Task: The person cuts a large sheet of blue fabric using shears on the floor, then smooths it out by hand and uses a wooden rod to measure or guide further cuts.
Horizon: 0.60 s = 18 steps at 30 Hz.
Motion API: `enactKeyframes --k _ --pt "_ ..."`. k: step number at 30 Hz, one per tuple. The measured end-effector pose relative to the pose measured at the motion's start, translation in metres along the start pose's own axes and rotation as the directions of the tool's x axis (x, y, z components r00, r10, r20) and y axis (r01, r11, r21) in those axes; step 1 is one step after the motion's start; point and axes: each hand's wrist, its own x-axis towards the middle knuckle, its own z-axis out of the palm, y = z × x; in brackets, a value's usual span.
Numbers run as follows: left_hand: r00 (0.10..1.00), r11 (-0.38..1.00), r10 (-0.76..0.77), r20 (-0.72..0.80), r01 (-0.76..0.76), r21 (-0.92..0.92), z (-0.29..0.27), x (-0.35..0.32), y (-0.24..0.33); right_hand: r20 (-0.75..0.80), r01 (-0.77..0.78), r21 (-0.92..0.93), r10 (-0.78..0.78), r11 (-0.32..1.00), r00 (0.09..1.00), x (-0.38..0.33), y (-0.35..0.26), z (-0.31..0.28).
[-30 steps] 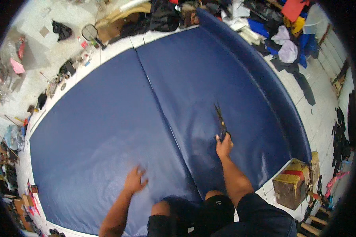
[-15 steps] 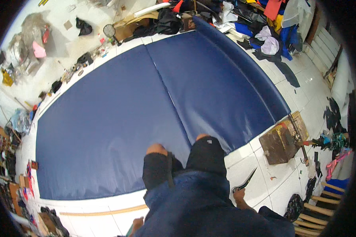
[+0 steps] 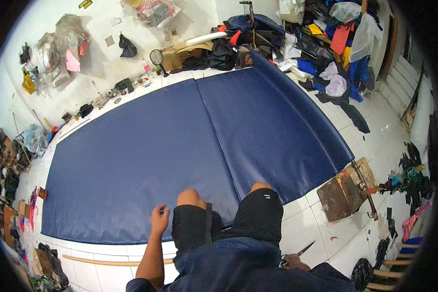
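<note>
My right hand (image 3: pixel 294 262), low beside my right thigh, is closed on the black handles of a pair of scissors (image 3: pixel 306 247). Its dark blade points up and to the right over the white tiles. In front of my left knee, my left hand (image 3: pixel 159 219) hovers over the near edge of a dark blue vinyl sheet (image 3: pixel 131 155). Its fingers are loosely bent and apart, and I see nothing held. A second stretch of blue vinyl (image 3: pixel 272 126) lies to the right along a slanting edge, running into a thick roll (image 3: pixel 306 109) at its far right side.
A wooden strip (image 3: pixel 107 263) lies on the tiles at the near left. Right of the sheet stands a worn brown box (image 3: pixel 340 197) with a metal bar beside it. Fabric scraps (image 3: pixel 336 85) pile up at the far right. A racket-shaped thing (image 3: pixel 157 58) leans by the back wall.
My left hand has risen from the lower edge and reached forward to the sheet's near side. The right hand, with the scissors, has dropped slightly lower. The view has tilted up, showing more wall.
</note>
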Motion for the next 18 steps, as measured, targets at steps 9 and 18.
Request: enactKeyframes --k 9,18 --pt "0.943 0.914 0.325 0.079 -0.334 0.229 0.056 -0.007 0.047 -0.208 -0.290 0.765 0.646 0.575 0.734 0.122 0.013 -0.141" --pt "0.915 0.821 0.387 0.110 -0.397 0.409 0.031 -0.073 0.078 -0.584 -0.079 0.345 0.280 0.935 0.762 0.238 0.004 -0.194"
